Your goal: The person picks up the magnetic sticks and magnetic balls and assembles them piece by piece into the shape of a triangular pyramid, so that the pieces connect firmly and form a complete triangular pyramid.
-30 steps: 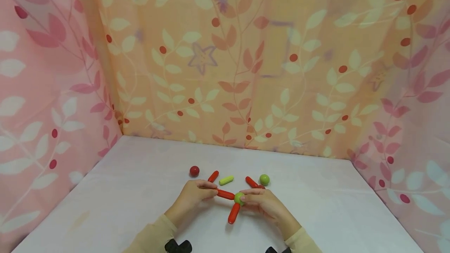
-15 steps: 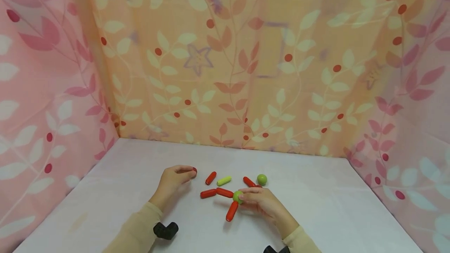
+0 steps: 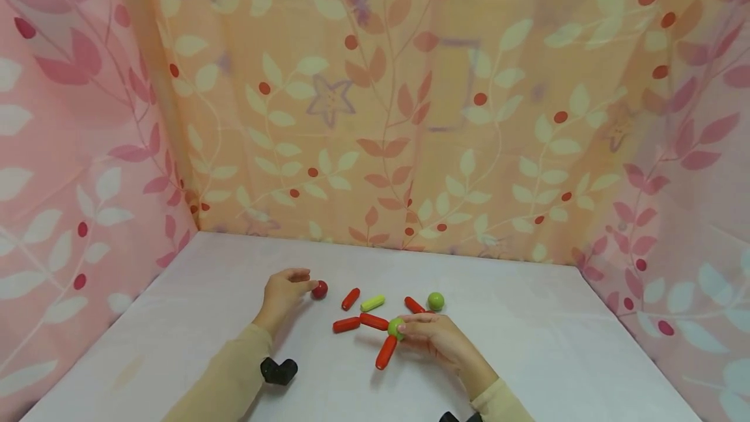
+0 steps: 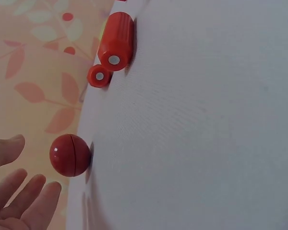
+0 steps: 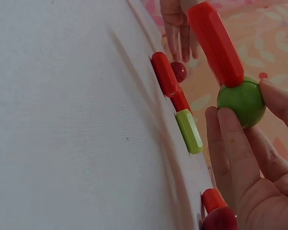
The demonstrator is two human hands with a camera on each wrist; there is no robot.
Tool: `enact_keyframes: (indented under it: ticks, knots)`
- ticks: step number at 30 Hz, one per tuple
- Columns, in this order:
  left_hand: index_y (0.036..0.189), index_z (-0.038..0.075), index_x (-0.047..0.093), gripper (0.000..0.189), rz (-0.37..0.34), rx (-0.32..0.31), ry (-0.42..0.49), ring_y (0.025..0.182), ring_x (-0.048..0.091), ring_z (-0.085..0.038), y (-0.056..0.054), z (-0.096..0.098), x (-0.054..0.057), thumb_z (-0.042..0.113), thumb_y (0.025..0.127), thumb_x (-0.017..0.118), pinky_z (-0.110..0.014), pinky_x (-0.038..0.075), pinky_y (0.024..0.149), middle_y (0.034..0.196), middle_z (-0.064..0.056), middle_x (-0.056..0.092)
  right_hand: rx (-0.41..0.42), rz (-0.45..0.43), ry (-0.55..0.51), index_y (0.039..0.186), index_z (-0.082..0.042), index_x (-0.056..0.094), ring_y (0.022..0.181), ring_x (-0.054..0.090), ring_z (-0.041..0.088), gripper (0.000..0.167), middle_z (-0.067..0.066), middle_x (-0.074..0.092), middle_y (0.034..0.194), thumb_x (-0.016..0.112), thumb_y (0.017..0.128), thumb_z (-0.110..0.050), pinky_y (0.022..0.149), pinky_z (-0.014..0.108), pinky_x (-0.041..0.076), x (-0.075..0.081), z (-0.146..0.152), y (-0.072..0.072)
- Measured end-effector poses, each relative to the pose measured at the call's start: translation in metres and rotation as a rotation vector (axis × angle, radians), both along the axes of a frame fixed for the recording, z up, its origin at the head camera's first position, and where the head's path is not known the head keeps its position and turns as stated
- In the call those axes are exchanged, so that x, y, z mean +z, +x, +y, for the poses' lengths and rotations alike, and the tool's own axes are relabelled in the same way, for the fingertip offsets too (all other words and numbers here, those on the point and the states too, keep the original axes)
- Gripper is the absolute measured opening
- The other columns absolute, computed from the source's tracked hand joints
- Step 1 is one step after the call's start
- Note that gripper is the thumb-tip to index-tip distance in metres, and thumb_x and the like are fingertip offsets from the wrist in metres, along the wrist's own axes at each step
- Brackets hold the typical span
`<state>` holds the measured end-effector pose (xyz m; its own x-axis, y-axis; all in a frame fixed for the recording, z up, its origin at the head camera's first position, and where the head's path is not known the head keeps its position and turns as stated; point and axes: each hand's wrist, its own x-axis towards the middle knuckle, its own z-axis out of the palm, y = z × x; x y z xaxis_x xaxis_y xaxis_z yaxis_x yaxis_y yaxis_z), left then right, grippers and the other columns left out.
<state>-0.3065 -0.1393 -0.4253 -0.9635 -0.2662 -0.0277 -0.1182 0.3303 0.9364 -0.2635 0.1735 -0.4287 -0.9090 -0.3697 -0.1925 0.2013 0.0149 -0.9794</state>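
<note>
My left hand (image 3: 284,295) is beside a glossy red ball (image 3: 319,290) on the white table. In the left wrist view its fingers (image 4: 44,203) are spread and stand apart from the ball, with nothing between them. My right hand (image 3: 436,337) pinches a green ball (image 5: 242,101) between thumb and fingertips, raised off the table. From that ball one red stick (image 3: 374,321) points left and another red stick (image 3: 386,352) points down toward me. A loose red stick (image 3: 346,325) lies on the table, its end overlapping the left-pointing stick in the head view.
Behind lie a red stick (image 3: 351,298) and a yellow-green stick (image 3: 372,303). Past my right hand are another red stick (image 3: 415,305) with a dark red ball (image 5: 220,219) at its end, and a second green ball (image 3: 436,301). Patterned cloth walls (image 3: 375,168) edge the table.
My left hand has left the red sticks, moved left to the red ball, and drawn its fingers back off it. A loose red stick now shows where that hand was. The right hand keeps its hold.
</note>
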Motion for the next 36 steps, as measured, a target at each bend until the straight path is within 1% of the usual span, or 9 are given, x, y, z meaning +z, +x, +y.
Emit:
enact_keyframes:
  ticks: [3,7,11,18,21,25,27,32,36]
  knots:
    - [0.126,-0.004,0.064,0.042,-0.003,-0.008,-0.007,0.109,0.062,-0.034,0.0,0.002,-0.001,0.013,0.088,0.072,-0.039,0.056,0.089,0.125,-0.024,0.065,0.001,-0.007,-0.007,0.118,0.006,0.069,0.089,0.073,0.01,0.034,0.002,0.077,0.1,0.072,0.09,-0.013,0.087,0.029,0.058,0.0,0.0,0.001]
    - [0.128,-0.003,0.062,0.044,-0.021,-0.016,0.032,0.111,0.06,-0.035,-0.004,0.004,-0.004,0.014,0.089,0.072,-0.039,0.056,0.091,0.129,-0.025,0.062,-0.003,-0.006,-0.008,0.119,0.006,0.068,0.09,0.073,0.01,0.034,0.002,0.076,0.101,0.07,0.091,-0.012,0.087,0.03,0.058,0.001,0.001,0.001]
    - [0.128,-0.004,0.061,0.044,-0.019,-0.013,0.062,0.112,0.058,-0.035,-0.008,0.008,-0.008,0.012,0.089,0.072,-0.039,0.056,0.092,0.128,-0.026,0.061,-0.015,0.001,-0.008,0.117,0.006,0.069,0.088,0.073,0.01,0.032,0.002,0.077,0.099,0.071,0.09,-0.012,0.087,0.031,0.058,0.003,0.001,0.0]
    - [0.124,-0.007,0.063,0.039,-0.01,-0.005,0.061,0.112,0.057,-0.036,-0.011,0.013,-0.012,0.005,0.088,0.071,-0.043,0.053,0.097,0.121,-0.026,0.063,-0.021,0.003,-0.015,0.116,0.005,0.07,0.087,0.073,0.01,0.032,0.002,0.077,0.099,0.073,0.089,-0.012,0.086,0.03,0.058,0.002,0.001,-0.001]
    - [0.122,-0.007,0.065,0.036,-0.015,0.003,0.053,0.112,0.057,-0.036,-0.013,0.013,-0.016,0.002,0.087,0.07,-0.045,0.052,0.099,0.119,-0.026,0.065,-0.009,-0.009,-0.036,0.118,0.006,0.069,0.088,0.074,0.011,0.033,0.002,0.077,0.099,0.071,0.09,-0.011,0.088,0.033,0.058,0.002,0.001,0.0]
    - [0.118,-0.005,0.067,0.032,-0.03,0.002,0.046,0.11,0.059,-0.035,-0.016,0.013,-0.02,0.004,0.087,0.071,-0.044,0.052,0.099,0.117,-0.024,0.066,-0.002,-0.021,-0.042,0.119,0.005,0.069,0.089,0.074,0.012,0.034,0.003,0.077,0.1,0.072,0.09,-0.013,0.09,0.037,0.057,0.001,0.001,0.001]
    - [0.116,-0.005,0.068,0.031,-0.039,-0.006,0.048,0.109,0.059,-0.035,-0.016,0.014,-0.02,0.005,0.087,0.071,-0.044,0.053,0.099,0.117,-0.024,0.067,-0.008,-0.014,-0.027,0.119,0.004,0.069,0.089,0.074,0.011,0.034,0.003,0.077,0.1,0.072,0.09,-0.014,0.09,0.035,0.057,0.002,0.002,0.0]
    - [0.115,-0.002,0.069,0.03,-0.07,-0.022,0.026,0.113,0.057,-0.036,-0.011,0.013,-0.017,0.011,0.089,0.072,-0.046,0.05,0.101,0.119,-0.022,0.066,-0.02,0.0,0.01,0.117,0.004,0.07,0.089,0.073,0.01,0.033,0.003,0.076,0.102,0.073,0.089,-0.015,0.088,0.03,0.058,0.002,0.001,-0.001]
    - [0.116,-0.001,0.07,0.031,-0.081,-0.039,0.008,0.114,0.056,-0.035,-0.003,0.011,-0.013,0.015,0.089,0.073,-0.045,0.051,0.101,0.121,-0.021,0.066,-0.015,-0.007,0.016,0.117,0.004,0.07,0.089,0.073,0.01,0.034,0.003,0.076,0.102,0.073,0.089,-0.014,0.088,0.031,0.058,0.002,0.001,0.0]
